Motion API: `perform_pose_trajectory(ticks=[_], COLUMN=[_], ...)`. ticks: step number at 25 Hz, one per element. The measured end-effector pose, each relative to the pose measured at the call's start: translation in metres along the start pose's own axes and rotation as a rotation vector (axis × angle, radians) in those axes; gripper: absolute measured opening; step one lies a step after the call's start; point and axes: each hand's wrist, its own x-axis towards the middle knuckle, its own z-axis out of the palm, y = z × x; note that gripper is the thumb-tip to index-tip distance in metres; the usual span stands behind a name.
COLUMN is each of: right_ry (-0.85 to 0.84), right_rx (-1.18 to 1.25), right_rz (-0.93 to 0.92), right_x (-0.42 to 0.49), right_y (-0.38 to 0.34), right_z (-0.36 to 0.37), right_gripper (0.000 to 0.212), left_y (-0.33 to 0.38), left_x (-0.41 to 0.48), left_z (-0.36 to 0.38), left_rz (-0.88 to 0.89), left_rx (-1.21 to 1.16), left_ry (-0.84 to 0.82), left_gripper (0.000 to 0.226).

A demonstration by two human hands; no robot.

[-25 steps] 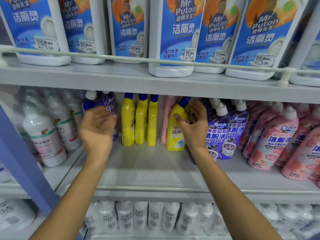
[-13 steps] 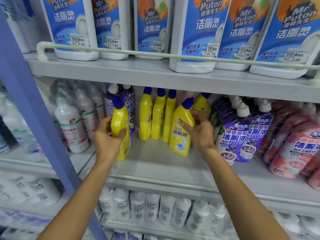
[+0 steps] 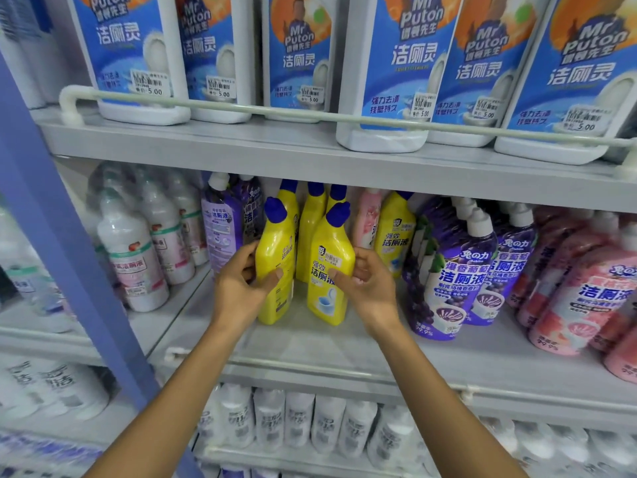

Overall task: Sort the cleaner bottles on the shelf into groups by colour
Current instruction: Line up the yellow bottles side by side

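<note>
On the middle shelf (image 3: 310, 353), my left hand (image 3: 241, 288) grips a yellow cleaner bottle with a blue cap (image 3: 275, 257), standing upright. My right hand (image 3: 368, 288) holds a second yellow bottle (image 3: 327, 270) right beside it, thumb on its label. More yellow bottles (image 3: 310, 229) stand behind them, and another yellow bottle (image 3: 396, 236) stands to the right behind a pink bottle (image 3: 367, 222). Purple bottles (image 3: 224, 222) stand left of the yellow group. More purple bottles (image 3: 458, 270) and pink ones (image 3: 586, 298) fill the right side.
White bottles (image 3: 138, 257) stand in the bay to the left, past a blue upright post (image 3: 69, 263). Large blue-labelled white bottles (image 3: 396, 70) sit on the shelf above behind a rail (image 3: 275, 112). White bottles (image 3: 293, 422) line the shelf below.
My left hand has carried its yellow bottle rightward and set it beside the yellow group. My right hand has shifted from the rear bottle onto the front yellow bottle.
</note>
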Motion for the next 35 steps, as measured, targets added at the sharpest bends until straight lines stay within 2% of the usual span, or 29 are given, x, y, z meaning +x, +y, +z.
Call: perform_pose_trajectory(ticks=[5, 10, 16, 20, 29, 35], right_ry=[0.098, 0.176, 0.223, 0.193, 0.202, 0.15], right_rx=[-0.078, -0.164, -0.236, -0.246, -0.229, -0.224], right_rz=[-0.076, -0.11, -0.151, -0.129, -0.147, -0.111], right_x=[-0.008, 0.01, 0.019, 0.019, 0.018, 0.02], right_y=[0.005, 0.006, 0.008, 0.006, 0.005, 0.002], right_z=[0.026, 0.047, 0.056, 0.054, 0.056, 0.055], right_gripper=[0.049, 0.049, 0.052, 0.046, 0.047, 0.046], left_y=[0.0, -0.007, 0.001, -0.004, -0.011, -0.01], left_x=[0.004, 0.024, 0.037, 0.039, 0.038, 0.039], left_z=[0.014, 0.027, 0.031, 0.03, 0.034, 0.034], left_rz=[-0.016, -0.087, -0.089, -0.112, -0.098, -0.129], left_rx=[0.02, 0.073, 0.169, 0.164, 0.169, 0.173], left_ry=[-0.06, -0.009, -0.018, -0.023, 0.001, -0.003], left_gripper=[0.043, 0.053, 0.039, 0.045, 0.045, 0.046])
